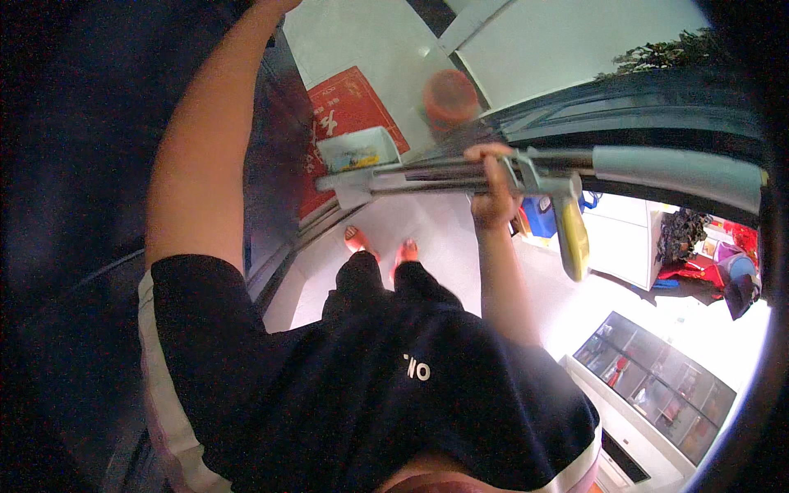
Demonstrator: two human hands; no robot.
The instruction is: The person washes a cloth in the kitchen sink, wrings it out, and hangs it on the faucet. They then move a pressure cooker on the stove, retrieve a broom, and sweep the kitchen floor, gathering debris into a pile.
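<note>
My right hand (495,191) is closed around the dark poles of a long-handled tool (431,179), apparently a mop, held sideways before me. Pale grey plastic fittings and a box-like part (359,153) form its left end. On the right side are a yellow-green lever-like handle (573,240) and a thick grey sleeve (672,175); some of this is blurred. My left arm reaches forward, and my left hand (280,5) is mostly cut off by the top edge, so its fingers and anything in it are hidden.
A dark door (277,135) stands at left beside a raised threshold (323,215). Beyond lie a red doormat (363,98) and a red-orange round container (451,98). At right are a white cabinet (622,240), a blue item (539,217) and a glass-topped display unit (659,385).
</note>
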